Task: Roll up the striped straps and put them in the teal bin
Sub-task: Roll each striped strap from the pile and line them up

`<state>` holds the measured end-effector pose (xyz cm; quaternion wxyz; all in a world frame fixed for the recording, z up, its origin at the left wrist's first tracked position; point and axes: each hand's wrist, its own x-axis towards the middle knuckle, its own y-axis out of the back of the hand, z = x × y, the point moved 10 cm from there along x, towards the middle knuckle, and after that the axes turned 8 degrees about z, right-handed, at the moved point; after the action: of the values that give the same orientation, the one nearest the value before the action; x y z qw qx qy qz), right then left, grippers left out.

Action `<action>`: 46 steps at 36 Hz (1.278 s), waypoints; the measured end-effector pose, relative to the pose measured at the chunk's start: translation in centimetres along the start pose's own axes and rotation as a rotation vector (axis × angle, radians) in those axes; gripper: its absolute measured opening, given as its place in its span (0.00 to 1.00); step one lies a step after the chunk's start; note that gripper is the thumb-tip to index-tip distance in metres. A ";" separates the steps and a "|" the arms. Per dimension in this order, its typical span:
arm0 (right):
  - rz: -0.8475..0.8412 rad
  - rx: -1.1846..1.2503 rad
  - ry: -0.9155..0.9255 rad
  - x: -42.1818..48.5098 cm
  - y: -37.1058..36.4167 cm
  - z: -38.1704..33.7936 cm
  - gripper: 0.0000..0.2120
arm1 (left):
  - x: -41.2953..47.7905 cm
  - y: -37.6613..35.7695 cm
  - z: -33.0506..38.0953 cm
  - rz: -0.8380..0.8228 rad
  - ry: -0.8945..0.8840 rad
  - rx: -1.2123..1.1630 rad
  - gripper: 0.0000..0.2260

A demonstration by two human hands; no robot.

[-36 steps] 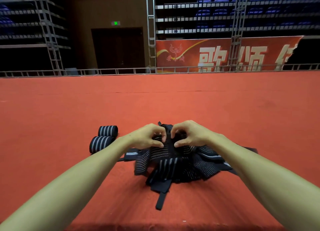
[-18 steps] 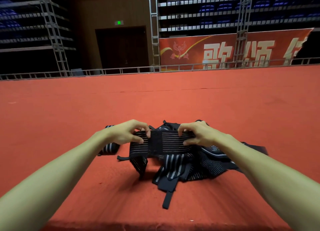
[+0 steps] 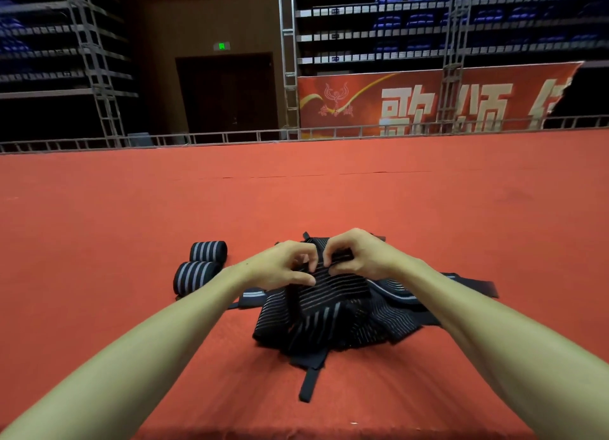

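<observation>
A heap of black straps with grey stripes [image 3: 342, 327] lies on the red carpet in front of me. My left hand [image 3: 280, 268] and my right hand [image 3: 359, 255] are close together above the heap, both pinching the top end of one striped strap [image 3: 333, 284] with curled fingers. That strap hangs down from my fingers onto the heap. Two rolled striped straps [image 3: 202, 263] lie side by side on the carpet just left of my left wrist. No teal bin is in view.
The red carpet [image 3: 329, 202] stretches far ahead to a low metal rail [image 3: 230, 138]. Behind it stand metal scaffolding, tiers of blue seats and a red banner [image 3: 428, 100]. A dark door sits at the back centre.
My hands, which held the strap stretched wide half a second ago, have come back together at its top end. Both rolled straps show again left of my wrist.
</observation>
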<state>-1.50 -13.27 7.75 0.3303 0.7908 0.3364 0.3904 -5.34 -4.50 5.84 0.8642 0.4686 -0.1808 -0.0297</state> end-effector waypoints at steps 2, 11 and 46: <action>-0.025 -0.018 -0.014 -0.4 0.3 0.4 0.10 | -0.2 0.0 0.3 -0.018 -0.014 0.008 0.07; 0.022 0.024 -0.109 -2.2 1.5 3.0 0.14 | -1.2 1.5 -0.7 -0.055 0.002 0.073 0.11; 0.223 0.330 -0.314 -5.8 7.3 2.6 0.12 | 3.2 -0.9 4.8 0.036 -0.101 0.208 0.20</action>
<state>-0.04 -22.55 9.95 0.1997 0.9173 0.2508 0.2363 -3.86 -9.50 8.40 0.8012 0.5501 -0.2348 -0.0188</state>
